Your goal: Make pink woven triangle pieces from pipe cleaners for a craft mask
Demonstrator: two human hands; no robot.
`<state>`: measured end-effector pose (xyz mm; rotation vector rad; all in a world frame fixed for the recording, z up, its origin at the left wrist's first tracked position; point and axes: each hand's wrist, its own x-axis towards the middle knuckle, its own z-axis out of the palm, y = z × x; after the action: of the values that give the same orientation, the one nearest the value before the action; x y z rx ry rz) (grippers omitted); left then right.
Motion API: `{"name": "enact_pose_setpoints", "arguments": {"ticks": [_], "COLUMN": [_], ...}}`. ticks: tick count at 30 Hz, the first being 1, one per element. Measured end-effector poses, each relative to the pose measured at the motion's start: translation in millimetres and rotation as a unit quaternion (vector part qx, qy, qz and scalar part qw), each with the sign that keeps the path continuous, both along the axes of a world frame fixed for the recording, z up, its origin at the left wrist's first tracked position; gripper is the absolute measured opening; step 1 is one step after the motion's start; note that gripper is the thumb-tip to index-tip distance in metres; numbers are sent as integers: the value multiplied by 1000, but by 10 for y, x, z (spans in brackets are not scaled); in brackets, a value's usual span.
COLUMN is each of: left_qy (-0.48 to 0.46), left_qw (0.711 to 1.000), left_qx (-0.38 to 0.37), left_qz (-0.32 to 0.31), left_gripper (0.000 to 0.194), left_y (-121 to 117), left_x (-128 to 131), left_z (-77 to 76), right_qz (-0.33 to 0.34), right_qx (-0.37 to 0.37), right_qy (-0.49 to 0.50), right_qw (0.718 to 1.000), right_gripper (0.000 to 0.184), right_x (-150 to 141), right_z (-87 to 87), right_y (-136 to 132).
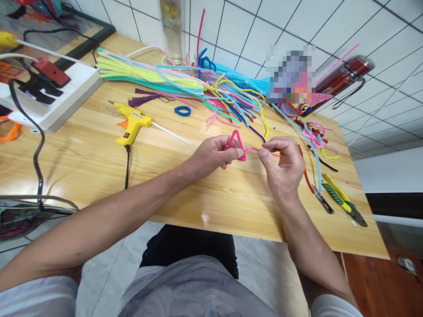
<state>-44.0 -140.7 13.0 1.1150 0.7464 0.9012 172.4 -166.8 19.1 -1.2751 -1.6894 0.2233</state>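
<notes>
Between thumb and fingers, my left hand (220,154) pinches a bright pink pipe cleaner (239,140) bent into a pointed loop, with windings below the loop. One strand of it runs rightward to my right hand (282,160), whose thumb and forefinger are closed on it; a short end sticks out past the thumb. Both hands are held over the middle of the wooden table (211,193). Behind them spreads a pile of loose pipe cleaners (228,94) in many colours. A blue ring (183,111) lies to the upper left of my left hand.
Left of the hands lies a yellow hot glue gun (134,123), with a white power strip (66,97) beyond. At right are a utility knife (323,201) and yellow-green pliers (343,200). A red thermos (343,81) stands by the tiled wall, near a partly blurred colourful figure (299,103).
</notes>
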Motion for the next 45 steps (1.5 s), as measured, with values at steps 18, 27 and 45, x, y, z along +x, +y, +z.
{"name": "enact_pose_setpoints", "arguments": {"ticks": [18, 27, 45], "left_qy": [48, 28, -88], "left_qw": [992, 995, 992], "left_qx": [92, 89, 15], "left_qz": [66, 34, -89], "left_gripper": [22, 26, 31], "left_y": [-45, -53, -63], "left_x": [52, 36, -13], "left_z": [-65, -53, 46], "right_qz": [21, 44, 104], "right_qx": [58, 20, -156], "right_qy": [-121, -63, 6], "right_qw": [991, 997, 982], "right_gripper": [11, 15, 52], "right_x": [-224, -232, 207], "right_z": [57, 61, 72], "right_y": [-168, -196, -61]}}
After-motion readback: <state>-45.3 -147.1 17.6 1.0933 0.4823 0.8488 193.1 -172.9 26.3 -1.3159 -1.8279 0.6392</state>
